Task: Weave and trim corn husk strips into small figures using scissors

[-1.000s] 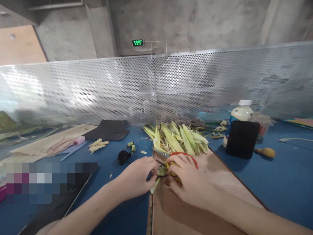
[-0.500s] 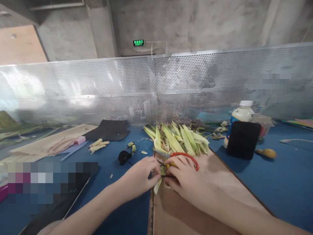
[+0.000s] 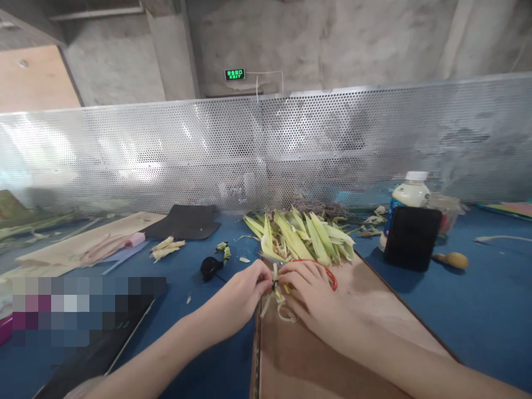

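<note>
My left hand (image 3: 249,285) is closed, thumb and fingers pinched at a thin black cord (image 3: 275,284). Across from it, my right hand (image 3: 310,288) is closed too, with its fingertips at the other side of the cord. Between the hands the cord crosses a small bundle of pale corn husk strips (image 3: 270,303), and a curled strip hangs toward the board. Scissors with red handles (image 3: 333,280) lie partly hidden under my right hand. Just beyond them rests a pile of green corn husks (image 3: 318,238).
A wooden board (image 3: 307,360) lies under my hands on the blue table. A black thread ball (image 3: 209,268) and husk scraps (image 3: 167,249) sit left. On the right stand a bottle (image 3: 411,191), a black upright device (image 3: 413,238) and a wooden-handled tool (image 3: 457,260).
The two hands have drawn the cord in closer to the husk bundle, and my left hand's fingers have closed further. More of the husk strips now shows between the hands.
</note>
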Demonstrator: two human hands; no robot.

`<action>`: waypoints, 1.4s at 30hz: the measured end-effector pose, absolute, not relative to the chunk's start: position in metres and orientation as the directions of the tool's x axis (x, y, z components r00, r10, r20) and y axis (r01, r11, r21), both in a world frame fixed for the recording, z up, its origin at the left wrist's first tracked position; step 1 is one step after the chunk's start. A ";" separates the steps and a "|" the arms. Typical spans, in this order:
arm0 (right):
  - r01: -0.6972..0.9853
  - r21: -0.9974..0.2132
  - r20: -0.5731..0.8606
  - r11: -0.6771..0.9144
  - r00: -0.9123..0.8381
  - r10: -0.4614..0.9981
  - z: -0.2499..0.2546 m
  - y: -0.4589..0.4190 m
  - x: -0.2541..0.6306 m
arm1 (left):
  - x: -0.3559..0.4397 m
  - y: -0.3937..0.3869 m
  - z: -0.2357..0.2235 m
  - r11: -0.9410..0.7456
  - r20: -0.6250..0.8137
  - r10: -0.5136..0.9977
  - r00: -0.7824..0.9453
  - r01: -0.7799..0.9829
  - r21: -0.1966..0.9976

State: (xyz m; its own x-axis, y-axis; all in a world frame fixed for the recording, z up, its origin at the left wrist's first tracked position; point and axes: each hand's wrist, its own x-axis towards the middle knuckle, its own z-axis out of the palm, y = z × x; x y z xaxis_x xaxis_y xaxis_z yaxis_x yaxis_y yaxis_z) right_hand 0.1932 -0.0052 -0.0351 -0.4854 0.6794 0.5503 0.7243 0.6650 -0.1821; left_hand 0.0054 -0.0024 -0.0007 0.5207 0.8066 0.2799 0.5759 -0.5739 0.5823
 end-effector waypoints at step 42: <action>0.738 0.114 0.729 0.666 -0.517 0.449 -0.012 -0.017 0.202 | 0.000 0.004 -0.004 -0.668 0.516 0.580 0.630 0.731 -0.142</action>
